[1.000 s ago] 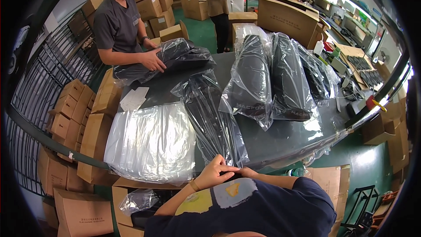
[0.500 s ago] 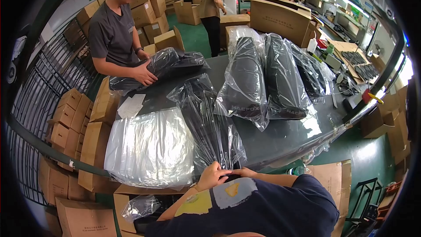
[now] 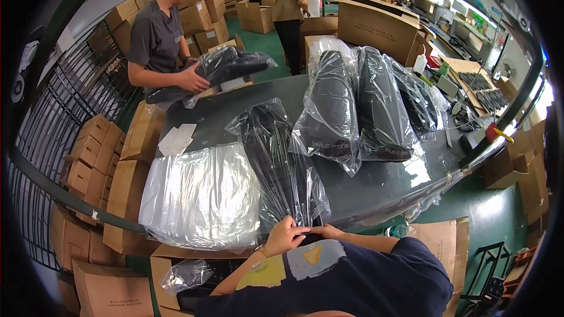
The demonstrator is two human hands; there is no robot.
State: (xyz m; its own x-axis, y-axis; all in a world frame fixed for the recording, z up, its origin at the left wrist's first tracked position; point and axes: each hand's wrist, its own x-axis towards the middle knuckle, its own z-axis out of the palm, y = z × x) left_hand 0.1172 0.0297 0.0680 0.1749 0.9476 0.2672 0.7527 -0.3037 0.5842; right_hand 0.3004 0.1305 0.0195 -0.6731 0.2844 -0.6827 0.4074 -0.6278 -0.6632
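Observation:
A long black item in a clear plastic bag [image 3: 276, 164] lies on the dark table, its near end reaching the front edge by my body. My left hand [image 3: 286, 236] is closed in a pinch on the bag's near end. Close beside it, my right hand [image 3: 327, 232] grips the same end, its fingers partly hidden against my dark shirt. The thumbs point toward each other. To the left lies a stack of flat clear plastic bags [image 3: 200, 196]. On the right rest several black padded pieces in clear bags, the nearest being a long bagged black piece [image 3: 332, 111].
Across the table at the left, a co-worker [image 3: 161, 41] holds another bagged black piece [image 3: 226, 70]. White paper sheets [image 3: 177, 139] lie by the bag stack. An open carton [image 3: 164, 293] stands below my left arm. Metal frame bars [image 3: 76, 202] cross the left side.
The co-worker has lifted the bagged black piece off the table and shifted slightly right. My hands have stayed at the bag's near end.

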